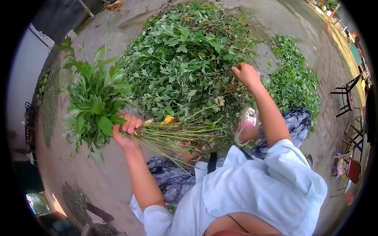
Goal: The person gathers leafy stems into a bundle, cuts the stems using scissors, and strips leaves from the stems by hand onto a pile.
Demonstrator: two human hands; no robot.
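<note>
A bunch of leafy green stems (96, 98) is held in my left hand (128, 128), its leaves spreading to the left and its long bare stalks (181, 131) pointing right. Some yellow leaves (168, 119) show among the stalks. My right hand (246, 74) is at the right edge of a big heap of cut green plants (181, 63), its thumb and fingers pinched together by a thin stem. What exactly lies between those fingertips is too small to make out.
A smaller pile of greens (293, 74) lies to the right of the heap. My foot in a light clog (247, 124) is near the heap's lower right edge. Chairs (346, 94) stand at the far right. Small dark plant matter (76, 200) lies at the lower left.
</note>
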